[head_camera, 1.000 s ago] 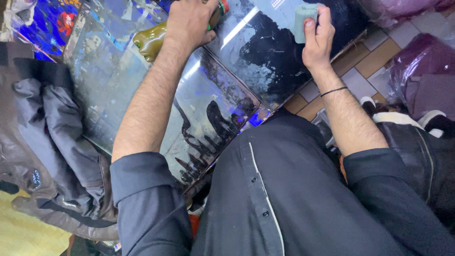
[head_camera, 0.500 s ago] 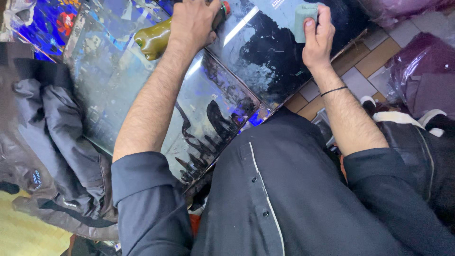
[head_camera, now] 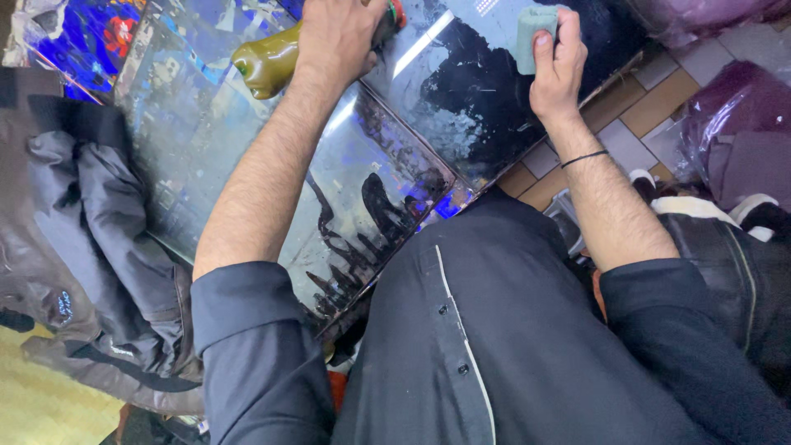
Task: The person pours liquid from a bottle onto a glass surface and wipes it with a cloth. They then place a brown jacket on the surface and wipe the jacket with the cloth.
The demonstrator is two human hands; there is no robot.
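Both hands grip: left hand (head_camera: pixel 342 37) clasps an olive bottle (head_camera: pixel 272 62) lying leftward, right hand (head_camera: pixel 559 66) pinches a sponge (head_camera: pixel 531 33).

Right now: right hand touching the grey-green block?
Touching. Head view shows right hand fingers wrapped around the grey-green block, pressing it on the glossy panel.

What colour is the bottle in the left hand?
Olive green, glossy bottle, gripped by the left hand; the head view shows it.
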